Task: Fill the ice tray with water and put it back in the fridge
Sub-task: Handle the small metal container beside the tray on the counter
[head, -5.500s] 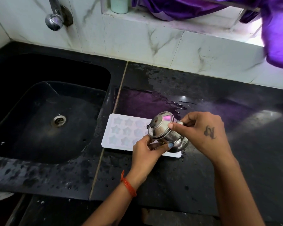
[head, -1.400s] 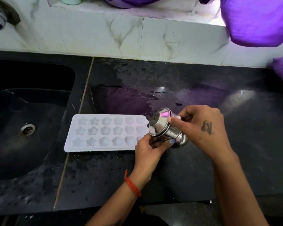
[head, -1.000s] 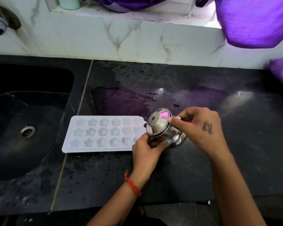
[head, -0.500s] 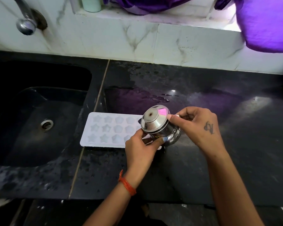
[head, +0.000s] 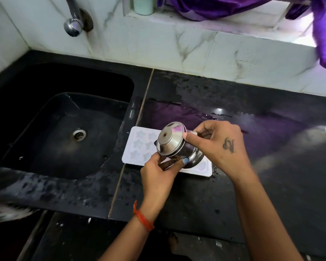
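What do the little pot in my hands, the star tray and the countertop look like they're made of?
Pot: polished metal, probably stainless steel; it mirrors the purple light.
Ice tray: matte white, likely silicone or soft plastic, with moulded star cavities; which one is unclear.
Countertop: glossy black stone, possibly granite; it shows reflections, wet patches and a seam.
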The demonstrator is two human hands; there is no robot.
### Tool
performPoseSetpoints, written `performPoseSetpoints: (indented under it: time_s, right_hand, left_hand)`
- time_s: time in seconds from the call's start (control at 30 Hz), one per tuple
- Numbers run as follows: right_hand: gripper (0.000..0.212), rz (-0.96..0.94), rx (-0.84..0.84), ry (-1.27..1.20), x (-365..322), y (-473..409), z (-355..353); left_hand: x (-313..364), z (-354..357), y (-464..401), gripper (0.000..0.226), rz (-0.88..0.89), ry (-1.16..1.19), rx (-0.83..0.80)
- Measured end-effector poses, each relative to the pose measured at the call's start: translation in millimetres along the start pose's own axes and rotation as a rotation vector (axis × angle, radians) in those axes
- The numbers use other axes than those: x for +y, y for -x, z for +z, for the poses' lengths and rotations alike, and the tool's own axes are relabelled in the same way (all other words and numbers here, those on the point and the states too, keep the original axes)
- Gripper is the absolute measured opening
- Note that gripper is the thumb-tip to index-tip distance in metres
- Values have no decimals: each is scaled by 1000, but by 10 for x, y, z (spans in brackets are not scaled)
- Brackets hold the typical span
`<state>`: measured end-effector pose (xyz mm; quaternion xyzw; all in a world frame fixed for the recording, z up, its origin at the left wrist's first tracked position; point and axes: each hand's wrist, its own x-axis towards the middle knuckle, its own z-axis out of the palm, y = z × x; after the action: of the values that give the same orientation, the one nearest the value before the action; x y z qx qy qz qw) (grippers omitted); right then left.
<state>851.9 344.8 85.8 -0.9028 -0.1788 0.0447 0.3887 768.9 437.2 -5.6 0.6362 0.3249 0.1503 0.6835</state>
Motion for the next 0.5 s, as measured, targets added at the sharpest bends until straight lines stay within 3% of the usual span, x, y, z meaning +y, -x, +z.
performPoseSetpoints:
  time_s: [0.23,0.5]
  right_hand:
    - [23,-60,-41,94,-196,-4,167]
    - [21,-125,-67,195,-307,-5,244]
  left_hand:
    - [-98,-130,8,49,-44,157,3]
    - [-82,-201,-8,33,-47,246,-9]
